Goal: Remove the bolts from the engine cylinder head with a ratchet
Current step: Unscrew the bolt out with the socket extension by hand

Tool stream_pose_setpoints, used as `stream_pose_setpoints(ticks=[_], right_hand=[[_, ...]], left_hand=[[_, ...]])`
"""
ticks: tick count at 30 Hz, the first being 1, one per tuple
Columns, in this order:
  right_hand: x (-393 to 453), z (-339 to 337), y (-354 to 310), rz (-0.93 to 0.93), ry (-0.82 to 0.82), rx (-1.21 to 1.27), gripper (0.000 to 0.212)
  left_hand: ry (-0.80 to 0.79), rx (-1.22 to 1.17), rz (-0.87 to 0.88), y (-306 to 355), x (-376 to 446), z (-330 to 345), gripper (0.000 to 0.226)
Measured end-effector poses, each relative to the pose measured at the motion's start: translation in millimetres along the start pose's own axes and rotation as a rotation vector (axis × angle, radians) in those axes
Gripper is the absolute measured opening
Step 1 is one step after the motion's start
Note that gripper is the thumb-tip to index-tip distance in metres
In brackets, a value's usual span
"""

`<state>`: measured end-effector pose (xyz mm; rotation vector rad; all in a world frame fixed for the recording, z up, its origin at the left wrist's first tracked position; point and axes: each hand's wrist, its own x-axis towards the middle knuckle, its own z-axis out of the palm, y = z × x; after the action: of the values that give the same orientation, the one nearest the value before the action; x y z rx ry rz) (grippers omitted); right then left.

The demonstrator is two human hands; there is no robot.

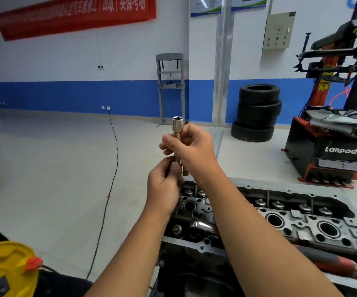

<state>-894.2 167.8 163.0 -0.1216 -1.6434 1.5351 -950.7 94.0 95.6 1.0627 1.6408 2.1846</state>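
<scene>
While the cylinder head waits below on its stand, a socket extension bar is held upright above its left end. Left to right: a yellow cable reel sits at the lower edge, and a black cable trails across the floor. The bar's lower end is gripped by the left hand, fingers curled round it; its upper shaft is pinched by the right hand, just under the open socket. A stack of tyres and a red tyre changer stand beyond. A red-and-black handle, probably the ratchet, lies along the head's near edge. No bolts can be made out from here. Should the socket be seated loosely on the bar, it could drop into the valve gear or slip and round a bolt head.
</scene>
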Motion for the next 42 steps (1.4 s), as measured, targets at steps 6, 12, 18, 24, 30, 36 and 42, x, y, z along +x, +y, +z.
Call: stream_pose_setpoints(ticks=[6,12,18,24,30,36,42], right_hand=[[-4,1,-5,0.025,-0.034,0.014,0.009],[-2,-2,-5,0.027,0.037,0.008,0.019],[3,1,-3,0.056,-0.014,-0.023,0.009],[5,-3,2,0.044,0.003,-0.054,0.017],[5,-2,-2,0.060,-0.025,-0.040,0.006],[5,-2,0,0.057,-0.049,-0.060,0.005],[7,-4,3,0.039,0.010,-0.107,0.014]], left_hand=[[0.094,0.075,0.056,-5,3,-3,0.010],[0.078,0.011,0.047,-2,3,-4,0.006],[0.037,-0.024,0.009,0,2,-2,0.019],[0.159,0.060,0.038,-7,5,-6,0.019],[0.057,-0.048,-0.003,-6,5,-3,0.022],[0.139,0.080,0.047,-7,5,-4,0.023],[0.176,0.082,0.039,-8,6,-7,0.013]])
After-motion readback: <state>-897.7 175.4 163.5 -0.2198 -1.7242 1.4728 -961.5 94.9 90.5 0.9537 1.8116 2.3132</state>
